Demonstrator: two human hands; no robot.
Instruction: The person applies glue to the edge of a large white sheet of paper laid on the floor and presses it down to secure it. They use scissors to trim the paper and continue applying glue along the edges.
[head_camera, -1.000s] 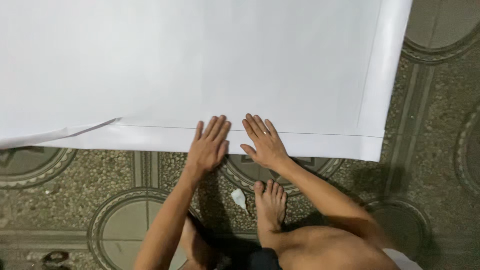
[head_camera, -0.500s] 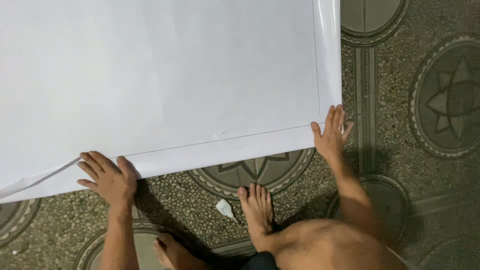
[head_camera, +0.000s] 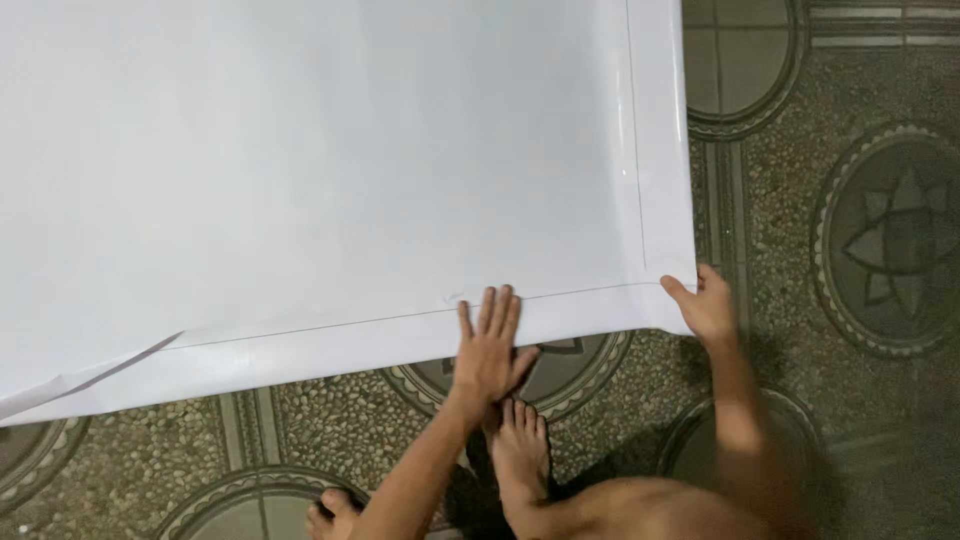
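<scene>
Paper fills most of the view: a large white sheet (head_camera: 320, 170) lies flat on a patterned pebble-and-tile floor (head_camera: 860, 400), and its top and left run out of frame, so its full shape and true long axis cannot be told. What shows spreads wider across the picture than up it. The near edge runs nearly level, rising slightly from lower left to right, and the right edge runs almost straight up from the near right corner. A folded border band follows both these edges, set off by a thin crease line just inside them. At the lower left the band lifts and parts a little from the sheet.

The left hand (head_camera: 488, 345) lies palm down on the near border band, fingers spread and pointing away from the person, flat and gripping nothing. The right hand (head_camera: 705, 305) is at the near right corner, thumb lying on top of the corner and fingers curled at the edge; whether they pinch the paper from below cannot be told. The two hands are well apart along the near edge.

Below the left hand a bare foot (head_camera: 520, 445) rests on the floor, toes toward the sheet. Other toes (head_camera: 335, 512) show at the bottom edge.
</scene>
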